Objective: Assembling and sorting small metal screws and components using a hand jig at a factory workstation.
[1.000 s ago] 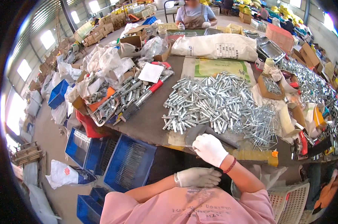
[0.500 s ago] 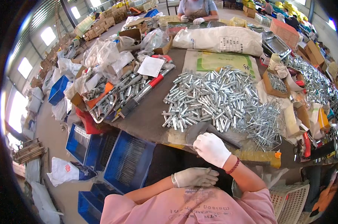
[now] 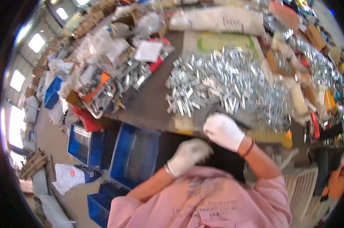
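The right hand [image 3: 222, 131], in a white glove, rests at the near edge of the heap of small metal parts [image 3: 225, 81], its fingers curled over a dark flat piece [image 3: 212, 111] that lies at the heap's near fringe; blur hides whether they actually clamp it. The left hand [image 3: 188, 155], also gloved, sits just nearer than the heap, off the table edge, loosely curled, and I cannot tell whether it grips anything. The heap lies on a dark worktable [image 3: 149, 102]. Left of the heap stands a wire tray of tools and bags [image 3: 111, 89]; beyond it lie a white sack [image 3: 217, 19] and a green sheet [image 3: 225, 41]. Below the heap's left side, on the floor, sit blue crates [image 3: 136, 154]. The parts are shiny, silver, short and angular, piled loosely
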Motion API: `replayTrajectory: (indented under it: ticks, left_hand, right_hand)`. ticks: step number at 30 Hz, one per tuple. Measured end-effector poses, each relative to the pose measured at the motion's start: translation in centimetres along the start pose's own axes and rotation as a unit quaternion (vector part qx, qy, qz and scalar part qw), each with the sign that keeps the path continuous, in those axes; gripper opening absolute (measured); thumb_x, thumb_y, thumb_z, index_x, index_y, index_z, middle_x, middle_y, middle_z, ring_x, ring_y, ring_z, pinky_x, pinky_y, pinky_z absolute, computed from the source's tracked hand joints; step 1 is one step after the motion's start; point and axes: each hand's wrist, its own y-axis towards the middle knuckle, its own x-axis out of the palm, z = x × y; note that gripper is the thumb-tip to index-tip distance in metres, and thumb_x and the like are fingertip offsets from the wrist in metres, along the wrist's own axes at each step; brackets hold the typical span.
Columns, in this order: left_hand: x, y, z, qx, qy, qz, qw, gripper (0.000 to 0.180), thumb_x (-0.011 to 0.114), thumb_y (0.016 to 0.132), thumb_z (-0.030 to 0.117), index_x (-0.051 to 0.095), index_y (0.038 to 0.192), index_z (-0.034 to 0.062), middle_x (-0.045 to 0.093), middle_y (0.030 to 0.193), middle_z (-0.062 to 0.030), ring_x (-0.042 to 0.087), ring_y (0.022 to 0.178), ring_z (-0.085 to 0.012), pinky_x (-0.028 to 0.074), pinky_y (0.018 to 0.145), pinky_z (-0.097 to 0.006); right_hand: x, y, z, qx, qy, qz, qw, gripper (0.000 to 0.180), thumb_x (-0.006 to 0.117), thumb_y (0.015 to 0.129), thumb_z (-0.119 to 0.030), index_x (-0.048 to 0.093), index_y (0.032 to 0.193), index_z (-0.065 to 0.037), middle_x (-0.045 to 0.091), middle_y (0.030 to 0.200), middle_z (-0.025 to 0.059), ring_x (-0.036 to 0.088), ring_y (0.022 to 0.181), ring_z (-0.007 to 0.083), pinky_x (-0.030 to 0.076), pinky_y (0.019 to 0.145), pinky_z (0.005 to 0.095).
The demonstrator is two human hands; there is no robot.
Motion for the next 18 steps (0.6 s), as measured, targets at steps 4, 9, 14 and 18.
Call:
replayTrajectory:
  ticks: [4,9,14,18]
  left_hand:
    - [-3.7,4.5,0.8,0.367,0.291,0.228,0.854,0.018,0.08,0.08,0.0,0.075,0.096,0.0072,0.071,0.094,-0.0121,0.07,0.088,-0.0352,0.056,0.078,-0.043]
    - [-4.6,7.8,-1.1,0.384,0.398,0.197,0.81,0.025,0.081,0.077,0.003,0.075,0.1,0.011,0.07,0.1,-0.0073,0.067,0.098,-0.0322,0.054,0.084,-0.043]
    - [-4.0,7.3,-1.0,0.358,0.386,0.158,0.836,0.015,0.083,0.08,0.008,0.077,0.094,0.0104,0.07,0.093,-0.0087,0.068,0.091,-0.0328,0.054,0.08,-0.043]
    - [-4.0,7.2,-2.1,0.342,0.377,0.18,0.841,0.016,0.085,0.08,0.012,0.079,0.094,0.0147,0.068,0.093,-0.0057,0.067,0.092,-0.0309,0.054,0.082,-0.042]
  right_hand:
    - [-0.1,0.5,0.3,0.007,-0.023,-0.013,1.0,0.007,0.072,0.084,-0.015,0.069,0.086,-0.009,0.064,0.091,0.0103,0.065,0.091,0.0333,0.054,0.084,0.0463]
    - [-0.2,0.3,0.2,0.025,0.031,0.002,0.999,0.009,0.074,0.081,-0.01,0.066,0.085,-0.01,0.062,0.094,0.0085,0.064,0.093,0.0308,0.054,0.087,0.0434]
    - [-1.7,-1.7,0.0,0.099,0.051,0.058,0.992,0.013,0.076,0.082,-0.009,0.07,0.094,-0.009,0.07,0.098,0.0081,0.068,0.098,0.0329,0.056,0.09,0.0433]
    - [-3.0,-4.0,1.1,0.256,-0.098,0.105,0.956,0.023,0.079,0.084,-0.008,0.077,0.107,-0.011,0.071,0.103,0.0079,0.069,0.102,0.0321,0.057,0.091,0.0433]
